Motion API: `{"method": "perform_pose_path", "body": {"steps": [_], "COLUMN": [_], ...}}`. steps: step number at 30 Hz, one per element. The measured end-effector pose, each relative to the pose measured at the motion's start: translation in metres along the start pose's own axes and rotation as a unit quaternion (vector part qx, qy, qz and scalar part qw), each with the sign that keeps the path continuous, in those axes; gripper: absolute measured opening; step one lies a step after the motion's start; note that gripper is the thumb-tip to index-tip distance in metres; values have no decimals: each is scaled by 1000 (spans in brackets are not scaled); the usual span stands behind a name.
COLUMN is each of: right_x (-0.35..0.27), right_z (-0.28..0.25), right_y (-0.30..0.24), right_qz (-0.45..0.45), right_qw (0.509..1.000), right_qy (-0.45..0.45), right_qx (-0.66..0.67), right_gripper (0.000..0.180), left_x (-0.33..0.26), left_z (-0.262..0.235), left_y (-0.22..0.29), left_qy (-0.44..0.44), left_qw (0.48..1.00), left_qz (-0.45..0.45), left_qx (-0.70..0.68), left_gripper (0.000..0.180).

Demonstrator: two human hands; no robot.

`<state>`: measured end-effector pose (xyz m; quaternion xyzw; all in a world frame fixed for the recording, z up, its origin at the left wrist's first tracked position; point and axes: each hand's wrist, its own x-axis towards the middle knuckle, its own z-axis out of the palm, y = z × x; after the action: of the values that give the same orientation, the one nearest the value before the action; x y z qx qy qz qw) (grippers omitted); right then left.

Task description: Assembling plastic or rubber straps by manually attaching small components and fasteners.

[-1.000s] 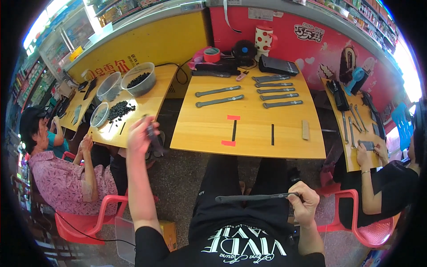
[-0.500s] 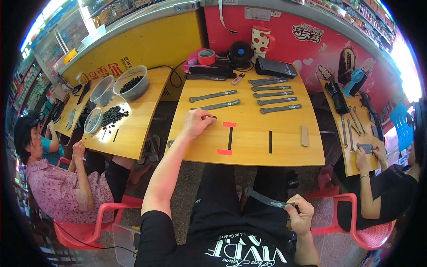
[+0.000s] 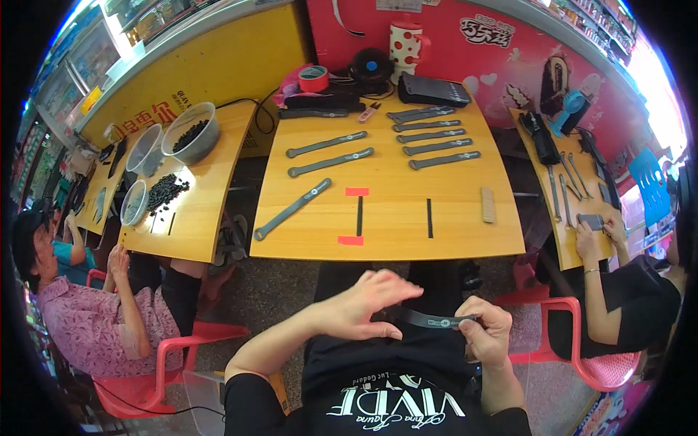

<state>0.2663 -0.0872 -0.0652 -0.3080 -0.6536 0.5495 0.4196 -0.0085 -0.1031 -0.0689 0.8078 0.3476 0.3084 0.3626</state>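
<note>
My right hand (image 3: 487,330) pinches one end of a dark grey strap (image 3: 430,320) with pale printing, held level above my lap. Close to the strap's other end is my left hand (image 3: 371,305), its fingers stretched out and thumb apart; that end is partly hidden, and I cannot tell whether the hand touches it. On the table, a similar single strap (image 3: 294,211) with a looped end lies slanted at the left front. Behind it are two more straps (image 3: 332,161), and at the back right several straps (image 3: 445,160) lie in a column.
My wooden table (image 3: 392,243) bears red tape pieces (image 3: 350,240), black strips (image 3: 430,218) and a beige block (image 3: 488,205). At its back stand a fan (image 3: 371,67) and polka-dot tumbler (image 3: 407,47). Co-workers sit left and right; the left table (image 3: 207,211) holds tubs of black pieces (image 3: 193,138).
My left hand has left the table and come back toward my lap, beside the held strap. The slanted strap it partly covered now shows fully. My right hand keeps its strap.
</note>
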Motion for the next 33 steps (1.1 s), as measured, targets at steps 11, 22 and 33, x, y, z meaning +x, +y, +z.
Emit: {"method": "perform_pose_path", "body": {"steps": [11, 22, 33], "right_x": [19, 228, 306], "right_z": [-20, 42, 79], "right_y": [6, 63, 107], "right_qz": [148, -44, -218], "right_qw": [987, 935, 877], "right_qy": [-1, -113, -144], "right_qx": [-65, -333, -403], "right_gripper": [9, 26, 15], "left_x": [-35, -51, -72], "left_z": [-14, -20, -26], "left_y": [14, 2, -22], "left_qy": [20, -17, -19], "left_qw": [972, 980, 977], "left_qz": [-208, -198, -195], "left_qx": [-107, -16, -81], "left_gripper": [11, 16, 17]}}
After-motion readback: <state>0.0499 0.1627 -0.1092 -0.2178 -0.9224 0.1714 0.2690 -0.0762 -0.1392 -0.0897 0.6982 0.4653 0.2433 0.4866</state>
